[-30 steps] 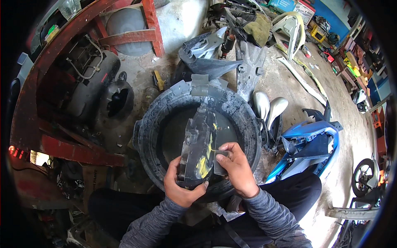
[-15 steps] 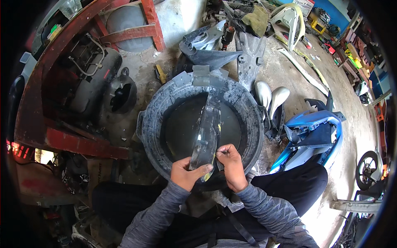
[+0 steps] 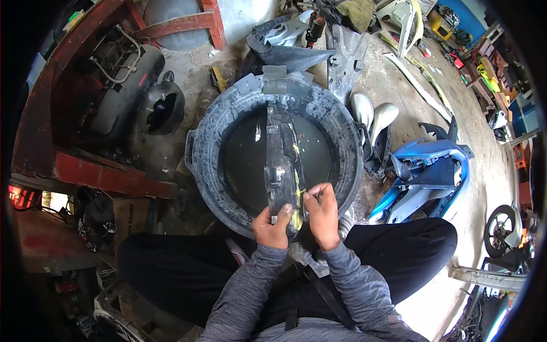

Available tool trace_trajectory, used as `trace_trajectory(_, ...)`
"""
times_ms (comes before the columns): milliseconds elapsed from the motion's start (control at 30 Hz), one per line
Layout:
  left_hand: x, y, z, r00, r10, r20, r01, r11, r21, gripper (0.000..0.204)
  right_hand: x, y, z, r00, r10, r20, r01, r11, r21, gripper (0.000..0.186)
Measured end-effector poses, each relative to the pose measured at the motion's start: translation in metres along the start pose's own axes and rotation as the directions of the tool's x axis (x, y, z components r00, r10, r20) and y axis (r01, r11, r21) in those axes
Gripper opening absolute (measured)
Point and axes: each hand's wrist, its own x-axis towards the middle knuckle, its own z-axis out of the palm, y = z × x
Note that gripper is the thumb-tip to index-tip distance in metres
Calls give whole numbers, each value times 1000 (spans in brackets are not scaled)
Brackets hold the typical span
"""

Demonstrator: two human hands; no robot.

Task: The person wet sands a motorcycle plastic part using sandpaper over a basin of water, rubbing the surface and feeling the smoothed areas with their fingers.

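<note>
My left hand (image 3: 271, 229) is closed on the near end of a long dark plastic motorcycle panel (image 3: 279, 159), thumb on top. The panel has yellow patches along its right edge and reaches out over a round black tub (image 3: 200, 131) of dark water (image 3: 242, 165). My right hand (image 3: 322, 219) is closed in a pinch beside the panel's right edge, close to the yellow patches. What sits between its fingertips is hidden. Thin grey rectangular sheets (image 3: 274, 80) hang over the tub's far rim.
Right of the tub lie two silver-white rounded parts (image 3: 383, 114) and a blue motorcycle fairing (image 3: 424, 179). Grey and black fairings (image 3: 285, 51) are behind it. At the left are a dark bowl-like part (image 3: 162, 108), an air compressor (image 3: 125, 85) and a red frame (image 3: 108, 174).
The panel has turned more upright in view and rolled, showing more yellow along its right side. Both hands have shifted, the left slightly right and the right slightly up. The view has tilted a little.
</note>
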Motion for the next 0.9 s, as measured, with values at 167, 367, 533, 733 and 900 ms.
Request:
trace_trajectory(167,0,-7,6,1000,19,-20,-21,993,-120,23,-8,-16,-9,996,79,29,-85,935,344,20)
trace_trajectory(367,-1,-11,6,1000,27,2,-27,998,-52,23,-19,-26,-10,957,289,34,-286,914,288,12)
trace_trajectory(533,-1,-11,5,1000,18,2,-17,997,-70,24,-14,-15,-5,949,316,7,-292,869,399,7)
trace_trajectory(733,-1,-22,5,1000,12,-1,-12,997,-74,24,1,-1,6,971,230,-63,-154,805,573,16)
trace_trajectory(900,-4,-28,7,1000,15,-14,-16,997,-76,23,-10,2,4,958,275,-82,-172,779,603,19)
